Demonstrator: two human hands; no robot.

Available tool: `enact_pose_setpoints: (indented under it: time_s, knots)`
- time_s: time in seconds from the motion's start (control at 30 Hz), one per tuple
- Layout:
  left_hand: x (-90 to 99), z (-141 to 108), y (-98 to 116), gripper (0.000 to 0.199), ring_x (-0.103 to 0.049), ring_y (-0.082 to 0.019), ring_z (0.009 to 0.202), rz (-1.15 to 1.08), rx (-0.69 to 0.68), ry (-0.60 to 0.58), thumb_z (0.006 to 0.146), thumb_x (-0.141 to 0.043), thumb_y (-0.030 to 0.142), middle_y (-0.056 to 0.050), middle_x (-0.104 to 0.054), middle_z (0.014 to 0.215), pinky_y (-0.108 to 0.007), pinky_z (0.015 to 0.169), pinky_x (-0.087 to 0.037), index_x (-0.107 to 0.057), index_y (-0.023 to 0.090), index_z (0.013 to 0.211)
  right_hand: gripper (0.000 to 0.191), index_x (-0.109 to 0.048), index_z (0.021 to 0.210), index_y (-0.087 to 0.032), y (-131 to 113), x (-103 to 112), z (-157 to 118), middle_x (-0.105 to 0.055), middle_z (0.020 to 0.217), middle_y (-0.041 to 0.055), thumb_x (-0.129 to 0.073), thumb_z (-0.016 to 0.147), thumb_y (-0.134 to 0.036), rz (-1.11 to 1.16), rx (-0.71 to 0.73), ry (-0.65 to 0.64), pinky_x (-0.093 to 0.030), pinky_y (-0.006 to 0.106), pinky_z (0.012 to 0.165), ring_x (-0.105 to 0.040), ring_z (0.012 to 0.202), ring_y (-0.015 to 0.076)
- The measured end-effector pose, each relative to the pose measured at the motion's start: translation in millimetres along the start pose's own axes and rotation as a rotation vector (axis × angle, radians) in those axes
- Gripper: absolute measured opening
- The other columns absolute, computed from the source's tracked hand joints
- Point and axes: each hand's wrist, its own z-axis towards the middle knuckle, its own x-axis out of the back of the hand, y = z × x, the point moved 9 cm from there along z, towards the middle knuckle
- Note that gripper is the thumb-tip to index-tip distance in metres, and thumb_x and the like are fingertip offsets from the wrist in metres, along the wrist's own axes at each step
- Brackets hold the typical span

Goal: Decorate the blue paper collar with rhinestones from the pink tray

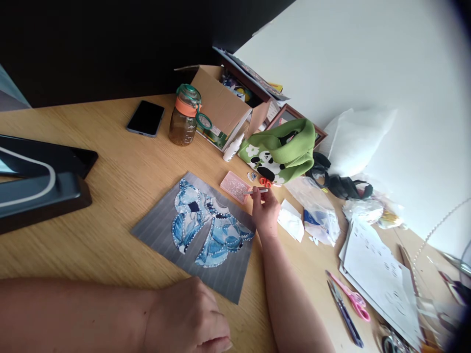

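My right hand (pixel 265 211) pinches a slim white pen-like tool (pixel 260 190), its tip at the edge of a small pink tray (pixel 235 186) of tiny pale beads. Just left of that hand lies a grey striped sheet (pixel 154 228) with a blue-and-white patterned butterfly-like shape (pixel 218 240) on it. Rows of small white dots follow the outlines of this shape. My left hand (pixel 191 314) rests as a loose fist by the sheet's near edge, its fingers curled under and nothing visible in them.
Behind the tray stand a white squeeze bottle (pixel 233 148), a green panda bag (pixel 279 152), a cardboard box (pixel 221 105) and a jar-like drink bottle (pixel 184 117). A phone (pixel 145 118) lies further left. Pink scissors (pixel 353 299), thread snips (pixel 344 314) and papers (pixel 382 279) lie right.
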Motion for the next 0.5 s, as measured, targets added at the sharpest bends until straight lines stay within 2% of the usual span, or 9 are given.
enact_pose_setpoints:
  time_s: [0.13,0.27,0.5]
  knots:
    - [8.7,-0.2,2.8,0.029,-0.039,-0.012,0.049,-0.129,-0.015,0.076,0.084,-0.059,0.015,0.006,-0.046,0.053,-0.029,0.049,-0.035,-0.037,0.020,0.066,0.039,-0.062,0.076,-0.020,-6.0,7.3,0.9,-0.073,0.071,0.0065,-0.050,0.090,-0.055,-0.002,-0.005,0.025,-0.048,0.030,0.064,-0.069,0.065,0.0207]
    - [9.1,1.5,2.1,0.030,-0.037,-0.013,0.049,-0.136,-0.001,0.066,0.083,-0.060,0.014,0.006,-0.043,0.052,-0.029,0.049,-0.033,-0.036,0.020,0.066,0.039,-0.062,0.076,-0.020,-12.3,14.3,3.8,-0.073,0.070,0.0066,-0.051,0.090,-0.055,-0.023,-0.002,0.059,-0.047,0.029,0.064,-0.069,0.065,0.0208]
    - [9.1,0.7,1.9,0.030,-0.038,-0.012,0.050,-0.127,0.002,0.063,0.084,-0.059,0.014,0.006,-0.042,0.053,-0.029,0.048,-0.033,-0.035,0.020,0.066,0.037,-0.062,0.079,-0.020,-11.1,2.3,3.3,-0.075,0.075,0.0071,-0.049,0.091,-0.052,-0.047,0.007,-0.006,-0.048,0.029,0.066,-0.070,0.067,0.0206]
